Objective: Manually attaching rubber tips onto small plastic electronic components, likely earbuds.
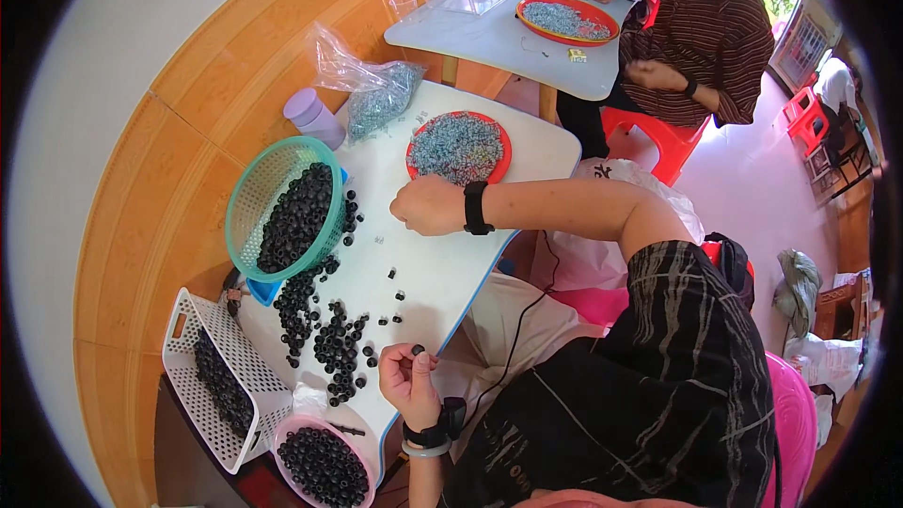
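My left hand [410, 384] is closed at the table's near edge, pinching a small round black plastic knob [418, 349] between thumb and fingers. Over the white tabletop, my right hand [429, 206] is closed beside the red plate [509, 152]. Small silvery metal pieces [458, 147], which look like screws, are heaped on that plate. The right fingertips point down and to the left; what they hold, if anything, is hidden. A few loose black knobs [391, 274] lie between the hands, with a larger spread of them [339, 343] to the left.
A green basket [246, 190], a white basket [257, 372] and a pink bowl [282, 435] hold black knobs. A bag of metal pieces [384, 99] and a lilac cup [314, 119] stand at the back. Another person [710, 28] sits at a second table [461, 36] with a red tray [614, 26].
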Motion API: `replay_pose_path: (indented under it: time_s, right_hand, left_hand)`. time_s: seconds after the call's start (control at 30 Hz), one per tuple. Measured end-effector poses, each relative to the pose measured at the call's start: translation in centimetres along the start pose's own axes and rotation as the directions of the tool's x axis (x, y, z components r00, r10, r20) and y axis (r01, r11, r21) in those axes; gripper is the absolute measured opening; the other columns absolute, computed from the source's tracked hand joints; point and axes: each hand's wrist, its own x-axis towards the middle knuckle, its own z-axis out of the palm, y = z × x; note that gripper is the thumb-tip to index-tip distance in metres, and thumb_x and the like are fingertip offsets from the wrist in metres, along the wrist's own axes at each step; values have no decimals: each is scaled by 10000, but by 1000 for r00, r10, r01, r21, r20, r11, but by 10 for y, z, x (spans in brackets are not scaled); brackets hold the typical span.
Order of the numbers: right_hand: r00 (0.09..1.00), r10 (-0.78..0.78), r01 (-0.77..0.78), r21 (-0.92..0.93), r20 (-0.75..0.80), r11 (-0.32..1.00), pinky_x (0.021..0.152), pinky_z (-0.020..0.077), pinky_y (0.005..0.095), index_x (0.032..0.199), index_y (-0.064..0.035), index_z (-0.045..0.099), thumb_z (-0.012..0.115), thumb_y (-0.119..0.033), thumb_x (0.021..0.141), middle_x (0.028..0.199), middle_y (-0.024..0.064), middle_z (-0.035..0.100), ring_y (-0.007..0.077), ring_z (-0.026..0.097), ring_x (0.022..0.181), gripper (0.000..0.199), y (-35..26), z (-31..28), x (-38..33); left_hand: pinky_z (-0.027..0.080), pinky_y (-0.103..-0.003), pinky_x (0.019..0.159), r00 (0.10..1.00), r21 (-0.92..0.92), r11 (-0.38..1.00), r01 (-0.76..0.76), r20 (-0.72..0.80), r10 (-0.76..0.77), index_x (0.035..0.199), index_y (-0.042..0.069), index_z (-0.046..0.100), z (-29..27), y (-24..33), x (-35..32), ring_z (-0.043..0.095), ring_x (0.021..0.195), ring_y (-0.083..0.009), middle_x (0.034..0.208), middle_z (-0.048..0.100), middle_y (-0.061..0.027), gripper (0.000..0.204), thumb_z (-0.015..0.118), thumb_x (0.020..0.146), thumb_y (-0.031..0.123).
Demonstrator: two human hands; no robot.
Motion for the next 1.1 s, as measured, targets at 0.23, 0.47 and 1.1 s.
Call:
replay_pose_path:
  time_s: [0.23,0.47,1.1]
  right_hand:
    - [998,47,-44,61,-48,997,728,562,556,877,0,701,655,-91,817,890,245,721,451,716,864,119,-15,-2,-6]
    - [988,-34,42,49,-153,998,690,558,556,821,-24,714,628,-55,762,847,221,719,451,711,836,109,-5,11,0]
    - [986,106,-92,111,-130,990,694,529,514,858,-67,688,625,-40,803,848,155,689,381,695,830,88,-25,41,-8]
  left_hand:
    - [559,-294,743,1000,52,999,-3,17,2,1088,14,583,-6,-1,-3,601,738,-126,905,597,-30,139,684,1003,54]
    - [526,-270,722,1000,94,996,-9,16,8,1077,4,586,2,-12,8,599,729,-132,909,595,-43,165,710,1000,81]
    - [548,-286,728,999,86,996,-20,-39,24,1100,12,589,-12,-3,10,598,736,-116,881,600,-29,123,661,1000,7]
